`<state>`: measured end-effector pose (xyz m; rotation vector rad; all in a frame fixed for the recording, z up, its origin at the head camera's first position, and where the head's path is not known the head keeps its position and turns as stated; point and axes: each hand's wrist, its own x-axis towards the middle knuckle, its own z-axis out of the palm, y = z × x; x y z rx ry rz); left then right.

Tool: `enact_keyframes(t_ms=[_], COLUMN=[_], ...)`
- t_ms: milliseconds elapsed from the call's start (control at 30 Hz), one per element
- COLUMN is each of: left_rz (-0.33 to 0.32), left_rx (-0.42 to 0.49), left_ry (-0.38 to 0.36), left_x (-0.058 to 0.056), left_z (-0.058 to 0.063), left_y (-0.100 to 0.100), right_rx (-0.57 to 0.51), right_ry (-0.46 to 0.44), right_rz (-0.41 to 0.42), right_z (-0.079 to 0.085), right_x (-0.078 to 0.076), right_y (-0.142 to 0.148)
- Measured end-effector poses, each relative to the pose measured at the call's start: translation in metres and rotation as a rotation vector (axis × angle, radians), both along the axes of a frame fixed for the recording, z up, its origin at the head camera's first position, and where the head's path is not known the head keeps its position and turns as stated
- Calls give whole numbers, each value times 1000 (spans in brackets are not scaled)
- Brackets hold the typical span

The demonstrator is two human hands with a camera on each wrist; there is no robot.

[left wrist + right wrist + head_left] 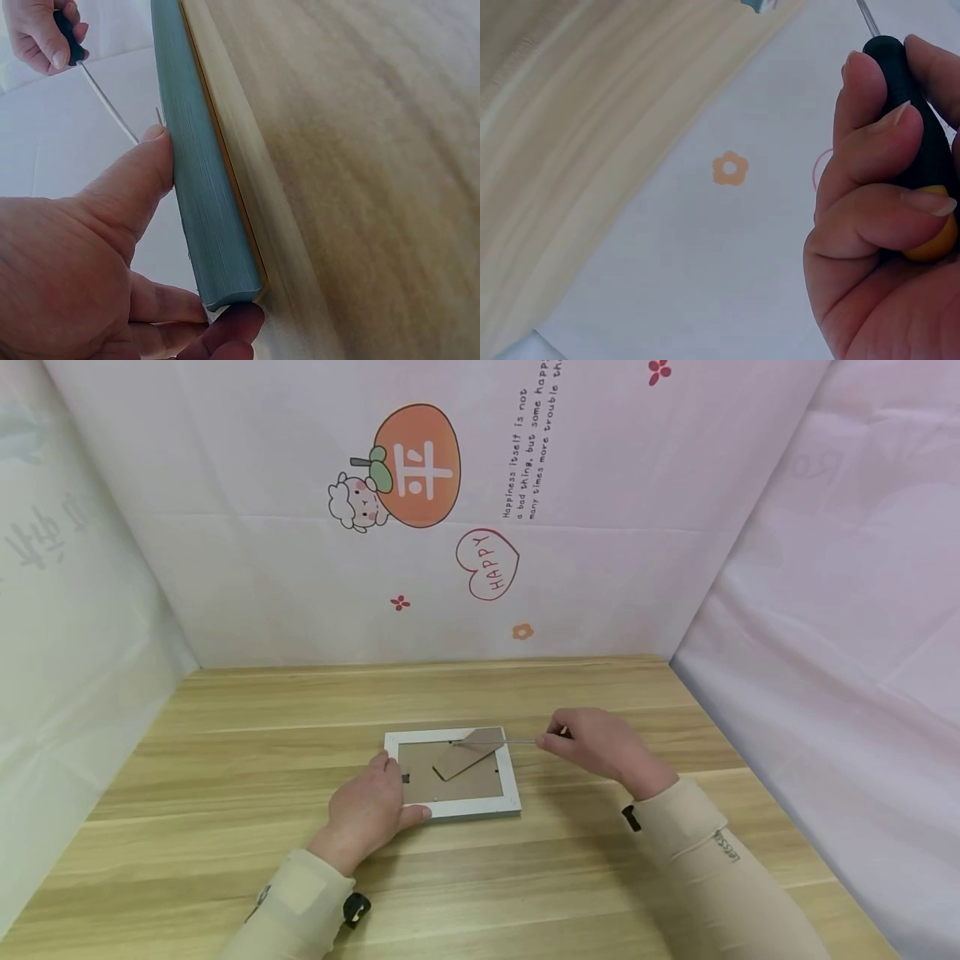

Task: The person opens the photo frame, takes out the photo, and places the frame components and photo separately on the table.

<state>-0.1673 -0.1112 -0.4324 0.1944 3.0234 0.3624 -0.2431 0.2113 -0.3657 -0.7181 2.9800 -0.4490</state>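
Note:
A white picture frame (pixel 512 785) lies back side up, showing its brown backboard (pixel 468 787) with a slanted stand flap (pixel 467 760) and small dark tabs at the edges. My left hand (pixel 367 802) grips the frame's left end, thumb along the near side; the left wrist view shows fingers (pixel 232 330) curled at the corner. In my right hand (pixel 600 743) is a screwdriver (pixel 900 71) with a black and yellow handle. Its thin shaft (pixel 519 742) points left across the frame, the tip near the tab on the far edge. Whether the tip touches it I cannot tell.
A wood-grain table (pixel 247 777) carries the frame. Behind it hangs a white printed cloth (pixel 300 593), and further white cloths enclose the left and right sides. Both wrists wear black straps (pixel 357 910) over beige sleeves.

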Motion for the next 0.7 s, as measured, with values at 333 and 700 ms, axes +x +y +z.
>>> enact_keyframes(t_ms=[333,700], left_rz=[2,12], left_rx=[9,13], left_ry=[7,-6], left_x=[0,-1], left_z=[-1,-1], left_y=[1,1], right_rx=[56,99], right_ry=[22,17], right_rz=[3,3], right_z=[20,23], right_x=[2,5], right_y=[-15,-22])
